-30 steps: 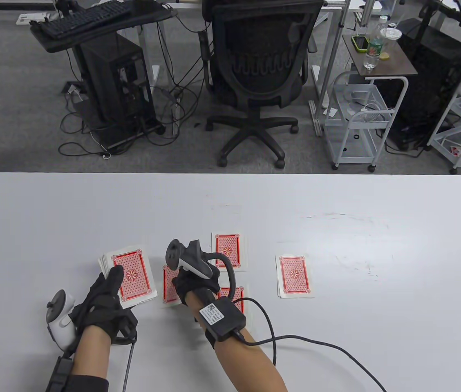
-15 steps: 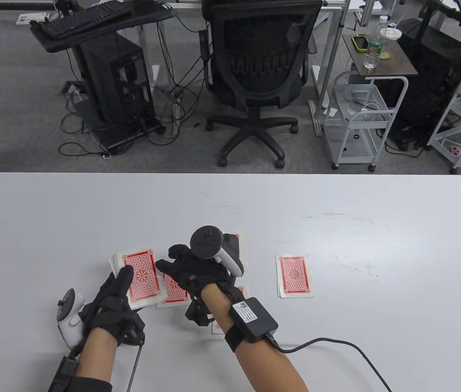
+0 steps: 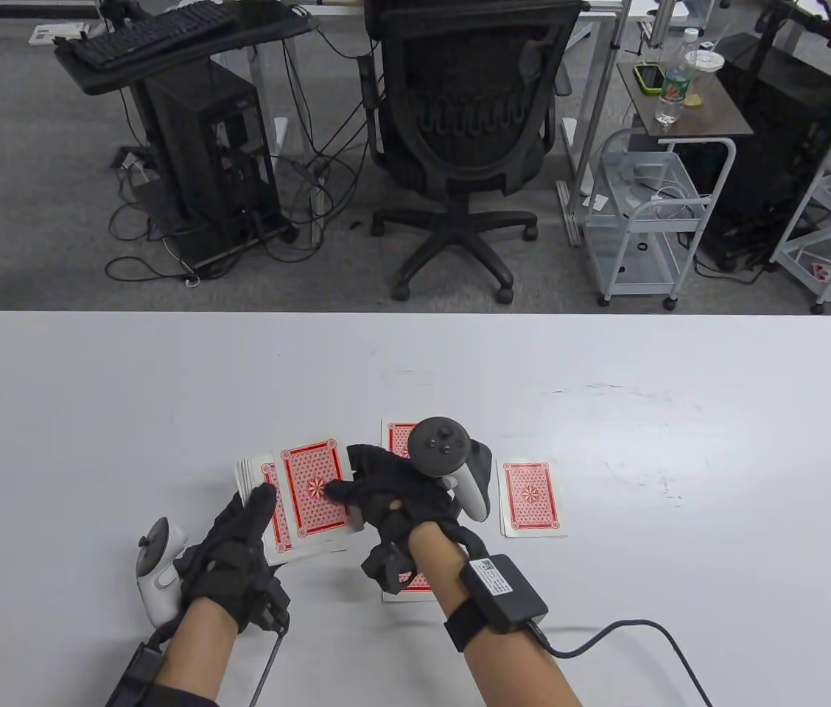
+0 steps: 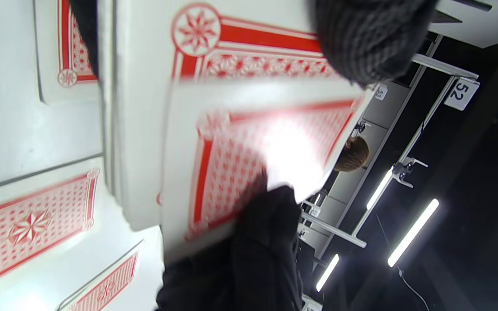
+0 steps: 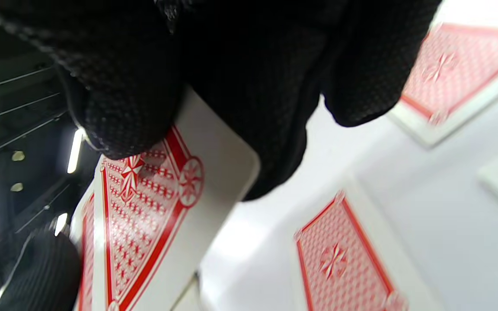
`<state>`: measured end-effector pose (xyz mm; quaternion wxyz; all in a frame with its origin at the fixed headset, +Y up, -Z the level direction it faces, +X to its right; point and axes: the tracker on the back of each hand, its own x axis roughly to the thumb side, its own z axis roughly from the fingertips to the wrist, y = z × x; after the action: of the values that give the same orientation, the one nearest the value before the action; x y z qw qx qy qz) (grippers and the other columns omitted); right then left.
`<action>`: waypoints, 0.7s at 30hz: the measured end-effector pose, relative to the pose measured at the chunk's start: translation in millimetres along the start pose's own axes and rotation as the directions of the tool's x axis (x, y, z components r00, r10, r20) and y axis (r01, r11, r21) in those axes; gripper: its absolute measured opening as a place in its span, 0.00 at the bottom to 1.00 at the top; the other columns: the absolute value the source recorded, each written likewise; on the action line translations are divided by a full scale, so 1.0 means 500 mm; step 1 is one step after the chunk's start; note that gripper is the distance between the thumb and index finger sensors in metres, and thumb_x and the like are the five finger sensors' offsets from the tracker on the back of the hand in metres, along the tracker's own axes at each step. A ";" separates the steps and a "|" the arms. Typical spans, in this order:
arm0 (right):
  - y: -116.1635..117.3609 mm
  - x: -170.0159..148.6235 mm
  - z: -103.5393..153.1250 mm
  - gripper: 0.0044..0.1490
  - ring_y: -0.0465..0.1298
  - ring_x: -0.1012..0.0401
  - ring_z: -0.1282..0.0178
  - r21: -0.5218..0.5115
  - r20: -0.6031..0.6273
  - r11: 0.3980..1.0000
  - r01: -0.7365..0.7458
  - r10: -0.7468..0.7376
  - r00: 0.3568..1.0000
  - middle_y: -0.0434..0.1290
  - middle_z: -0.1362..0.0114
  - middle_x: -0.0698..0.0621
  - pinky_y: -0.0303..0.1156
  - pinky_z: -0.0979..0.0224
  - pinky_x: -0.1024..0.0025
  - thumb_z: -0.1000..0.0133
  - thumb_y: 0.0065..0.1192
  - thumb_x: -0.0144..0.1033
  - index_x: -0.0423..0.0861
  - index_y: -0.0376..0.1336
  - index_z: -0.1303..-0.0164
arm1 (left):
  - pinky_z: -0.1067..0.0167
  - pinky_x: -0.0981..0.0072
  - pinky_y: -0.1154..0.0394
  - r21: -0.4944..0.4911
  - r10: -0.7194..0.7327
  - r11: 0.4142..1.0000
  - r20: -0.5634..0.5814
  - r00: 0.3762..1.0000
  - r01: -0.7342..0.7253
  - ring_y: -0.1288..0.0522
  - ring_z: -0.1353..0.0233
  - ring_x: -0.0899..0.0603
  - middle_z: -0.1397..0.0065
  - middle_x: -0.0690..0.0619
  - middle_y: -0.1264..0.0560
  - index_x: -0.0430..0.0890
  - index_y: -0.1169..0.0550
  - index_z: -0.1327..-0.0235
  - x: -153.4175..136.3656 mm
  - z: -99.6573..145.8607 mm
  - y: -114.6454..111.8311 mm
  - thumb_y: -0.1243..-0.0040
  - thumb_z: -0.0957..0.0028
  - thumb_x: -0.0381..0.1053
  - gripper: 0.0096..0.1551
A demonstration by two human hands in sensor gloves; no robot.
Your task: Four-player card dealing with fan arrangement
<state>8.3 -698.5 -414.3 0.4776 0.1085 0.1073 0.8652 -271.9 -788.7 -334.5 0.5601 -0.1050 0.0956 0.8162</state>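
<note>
Table view: my left hand (image 3: 239,549) cups the deck (image 3: 261,508) low over the table (image 3: 165,383), so my right hand (image 3: 386,501) can pinch the top card (image 3: 312,490) off toward a pile.

Both your forearms come in over the desk's near edge and angle toward each other, meeting left of its middle. Your left hand (image 3: 235,549) lies palm up with its fingers curled round the deck (image 3: 268,508), thumb along the left side. Your right hand (image 3: 386,497) reaches leftward across to it, back turned up with the tracker on top, thumb and fingers pinching the top card (image 3: 312,490), which sits partly off the deck.
</note>
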 end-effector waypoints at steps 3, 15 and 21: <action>-0.049 -0.010 -0.023 0.46 0.83 0.60 0.63 -0.061 -0.048 0.998 -0.033 0.030 0.998 0.78 0.45 0.53 0.72 0.41 0.46 0.49 0.77 0.41 0.35 0.58 0.27 | 0.47 0.52 0.16 0.044 0.008 0.999 -0.015 1.000 -0.008 0.15 0.39 0.43 0.34 0.59 0.21 0.56 0.28 0.33 -0.001 0.001 0.024 0.36 0.45 0.62 0.28; -0.059 -0.121 -0.161 0.54 0.85 0.65 0.67 0.028 -0.382 0.806 -0.591 0.555 0.739 0.74 0.45 0.52 0.75 0.43 0.50 0.48 0.74 0.46 0.33 0.49 0.22 | 0.47 0.53 0.16 0.112 -0.009 0.994 -0.029 1.000 0.012 0.15 0.39 0.43 0.34 0.59 0.21 0.56 0.28 0.33 -0.001 -0.011 0.059 0.36 0.45 0.61 0.28; -0.024 -0.136 -0.184 0.56 0.82 0.65 0.68 0.143 -0.406 0.595 -0.791 0.764 0.501 0.74 0.46 0.52 0.74 0.42 0.50 0.49 0.73 0.54 0.36 0.51 0.21 | 0.47 0.53 0.16 0.114 -0.003 0.993 -0.025 1.000 0.006 0.15 0.39 0.43 0.34 0.59 0.21 0.56 0.28 0.33 0.002 -0.008 0.058 0.36 0.45 0.61 0.28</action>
<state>26.6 -757.7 -511.1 0.0048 -0.0616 0.1220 0.9906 -299.0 -799.2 -337.6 0.5657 -0.0829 0.1489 0.8068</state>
